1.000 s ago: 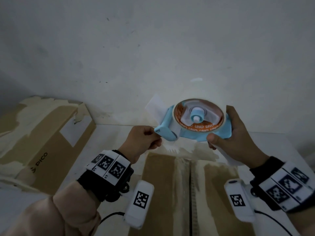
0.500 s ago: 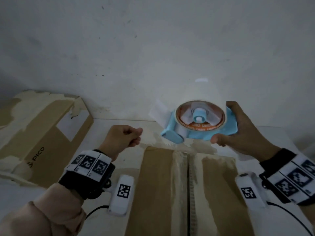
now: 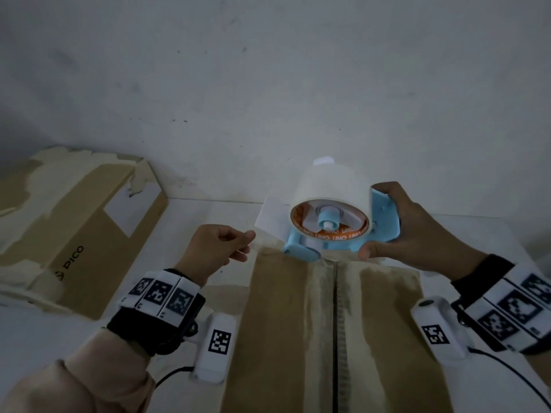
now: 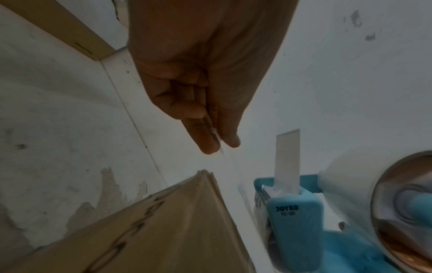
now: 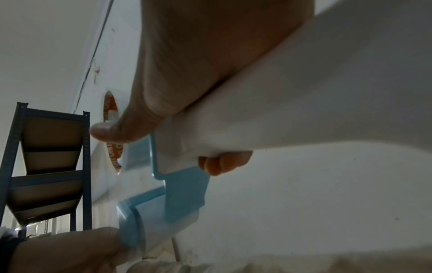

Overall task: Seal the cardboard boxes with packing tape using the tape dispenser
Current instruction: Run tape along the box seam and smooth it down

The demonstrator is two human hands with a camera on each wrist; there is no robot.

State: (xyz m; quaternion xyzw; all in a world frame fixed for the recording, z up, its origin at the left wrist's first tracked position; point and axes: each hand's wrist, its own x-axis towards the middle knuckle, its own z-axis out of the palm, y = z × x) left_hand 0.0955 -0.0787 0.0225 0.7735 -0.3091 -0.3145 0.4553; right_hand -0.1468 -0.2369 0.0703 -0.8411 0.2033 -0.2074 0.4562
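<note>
The cardboard box (image 3: pixel 298 338) is laid flat on the table (image 3: pixel 208 213), its centre seam facing up. At its far edge, the blue tape dispenser (image 3: pixel 384 219) is gripped by the right hand (image 3: pixel 411 234). The clear tape end (image 4: pixel 216 136) is pinched by the left hand (image 3: pixel 214 248).

Light-blue plastic tape dispenser (image 3: pixel 343 231) with white tape roll tilted at frame centre, over far edge of brown, closed cardboard box (image 3: pixel 298 338), second worn cardboard box (image 3: pixel 68 225) at left
</note>
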